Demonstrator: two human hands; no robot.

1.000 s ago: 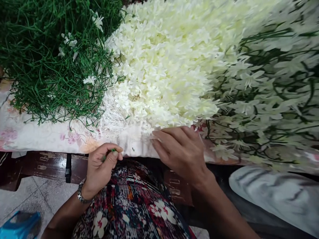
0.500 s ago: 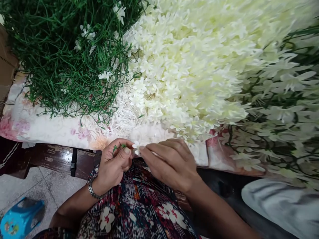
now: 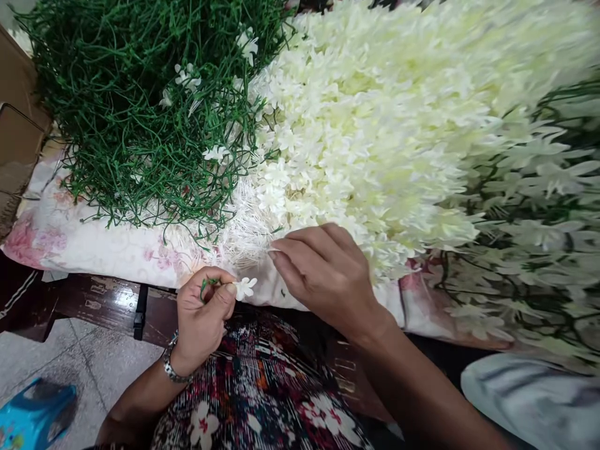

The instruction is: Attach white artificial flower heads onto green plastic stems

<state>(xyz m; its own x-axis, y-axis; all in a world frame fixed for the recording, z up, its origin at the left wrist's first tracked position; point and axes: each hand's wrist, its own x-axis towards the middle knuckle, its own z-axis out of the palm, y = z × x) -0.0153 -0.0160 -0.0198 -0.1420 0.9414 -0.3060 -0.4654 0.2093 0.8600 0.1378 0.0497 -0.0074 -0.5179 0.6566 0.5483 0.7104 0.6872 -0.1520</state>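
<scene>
My left hand (image 3: 201,312) pinches a green stem (image 3: 206,284) with one white flower (image 3: 244,287) on its tip, just off the cloth edge. My right hand (image 3: 323,275), fingers loosely curled and holding nothing I can see, reaches into the white stamen pile (image 3: 234,228). I judge it best to pick a single piece and keep the stem steady.

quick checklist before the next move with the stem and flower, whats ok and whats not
1. Left hand grips the green stem between thumb and fingers: ok.
2. A white flower sits at the stem's tip: ok; whether fully seated, cannot tell.
3. Right hand holds a piece: cannot tell; its fingertips touch the white stamen pile.
4. Loose petals within reach: ok, cream flower heap lies beside the right hand.
5. Green stem pile on the floral cloth: ok.
</scene>
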